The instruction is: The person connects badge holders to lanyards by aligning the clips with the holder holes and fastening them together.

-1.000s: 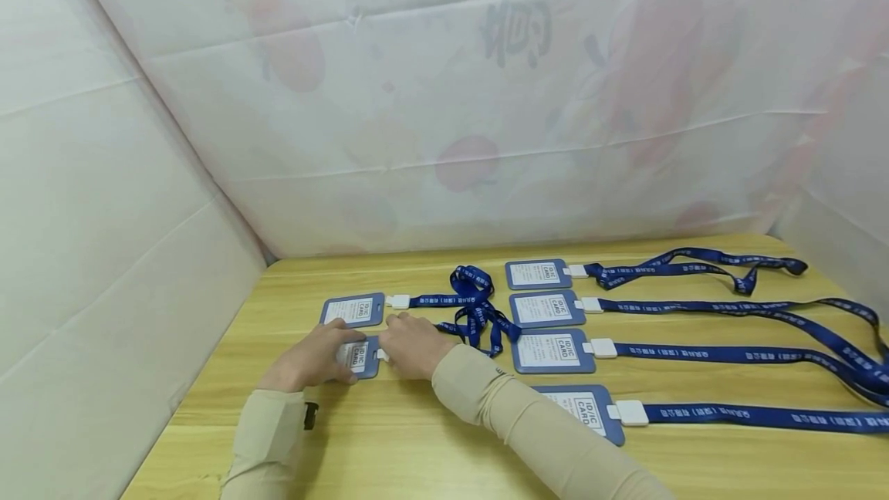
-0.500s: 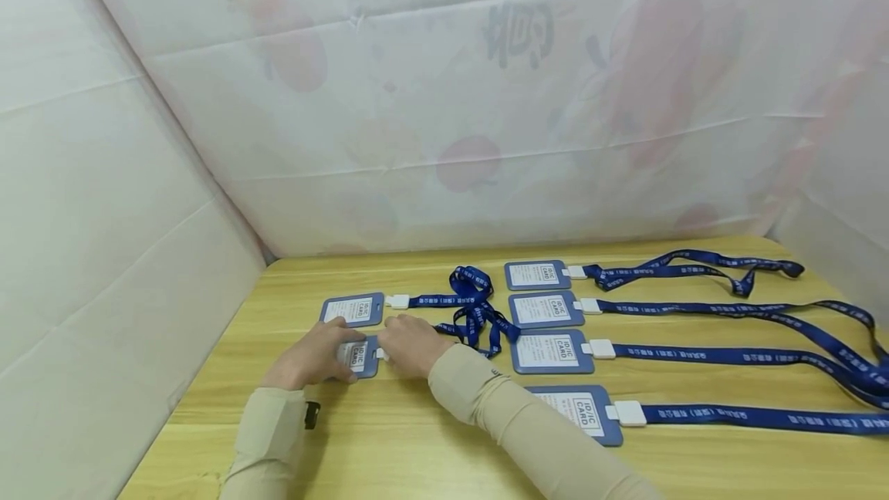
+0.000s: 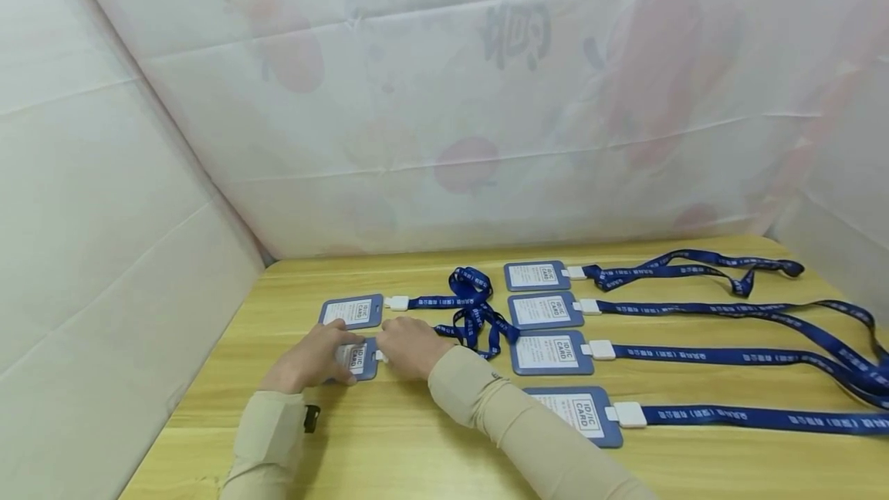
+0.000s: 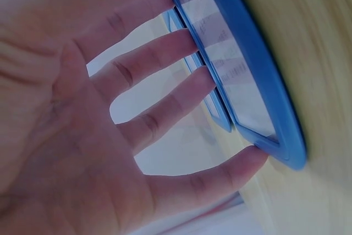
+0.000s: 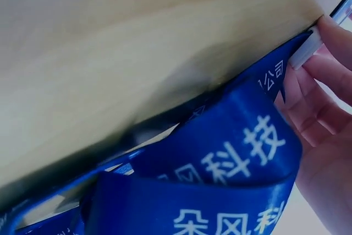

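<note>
In the head view my left hand [image 3: 316,357] spans a blue-framed ID card holder [image 3: 364,359], its thumb by the near edge and fingers on the far side. Spread fingertips touch the frame of that card holder [image 4: 275,103] in the left wrist view; the thumb is not clear there. My right hand [image 3: 411,346] pinches the white clip [image 5: 308,49] at the card holder's right end between thumb and fingers. From the clip runs a printed blue lanyard [image 5: 242,141], looped large in the right wrist view. The right hand hides much of the clip in the head view.
Just behind lies another ID card holder [image 3: 353,310] with a bunched blue lanyard [image 3: 474,315]. Several more card holders [image 3: 553,353] form a column to the right, their lanyards [image 3: 701,354] stretching rightward. Pale cloth walls [image 3: 417,99] enclose the wooden table [image 3: 417,446].
</note>
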Tool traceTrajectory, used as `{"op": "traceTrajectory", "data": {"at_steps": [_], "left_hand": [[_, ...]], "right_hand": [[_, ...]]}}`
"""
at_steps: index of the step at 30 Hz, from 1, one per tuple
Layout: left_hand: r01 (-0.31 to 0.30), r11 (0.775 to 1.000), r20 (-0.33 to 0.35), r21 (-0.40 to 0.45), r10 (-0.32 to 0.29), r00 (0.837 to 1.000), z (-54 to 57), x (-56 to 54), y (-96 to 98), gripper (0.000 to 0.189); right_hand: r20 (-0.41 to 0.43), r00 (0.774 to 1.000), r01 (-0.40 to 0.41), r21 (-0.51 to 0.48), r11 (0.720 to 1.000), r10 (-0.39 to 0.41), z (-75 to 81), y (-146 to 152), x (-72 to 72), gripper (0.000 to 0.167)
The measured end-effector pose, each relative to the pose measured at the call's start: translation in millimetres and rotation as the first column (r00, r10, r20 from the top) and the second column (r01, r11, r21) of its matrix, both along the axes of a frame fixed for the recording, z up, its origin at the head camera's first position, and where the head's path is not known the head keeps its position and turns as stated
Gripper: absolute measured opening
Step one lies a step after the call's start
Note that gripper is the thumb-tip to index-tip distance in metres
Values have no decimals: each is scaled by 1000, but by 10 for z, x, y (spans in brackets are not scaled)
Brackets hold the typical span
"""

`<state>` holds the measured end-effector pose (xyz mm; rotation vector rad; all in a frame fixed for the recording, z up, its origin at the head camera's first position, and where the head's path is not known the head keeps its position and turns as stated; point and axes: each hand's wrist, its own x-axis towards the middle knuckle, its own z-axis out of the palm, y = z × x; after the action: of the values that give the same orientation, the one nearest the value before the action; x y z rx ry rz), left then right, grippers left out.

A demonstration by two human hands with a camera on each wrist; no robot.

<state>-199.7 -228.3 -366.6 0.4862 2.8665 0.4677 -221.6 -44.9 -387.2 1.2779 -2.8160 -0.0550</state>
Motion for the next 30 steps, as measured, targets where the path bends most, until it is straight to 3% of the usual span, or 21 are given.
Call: {"op": "traceTrajectory", "data": {"at_steps": [5, 16, 26, 30], "left_hand": [[-1, 1000, 4, -7, 1, 1000, 1, 4, 11, 57], [-10, 1000, 17, -25, 10, 1000, 19, -8, 19, 57], [-10, 1000, 15, -15, 10, 1000, 28, 10, 20, 57], [-40, 999, 31, -17, 40, 999, 30, 12, 21, 58]], "right_hand": [[26, 1000, -8, 3, 1000, 8, 17, 3, 9, 18], [135, 990, 53, -47, 997, -47, 26, 7, -32, 18], [142, 989, 59, -51, 997, -52, 11, -12, -58, 19], [134, 990, 57, -59, 997, -49, 3, -21, -66, 18]]}}
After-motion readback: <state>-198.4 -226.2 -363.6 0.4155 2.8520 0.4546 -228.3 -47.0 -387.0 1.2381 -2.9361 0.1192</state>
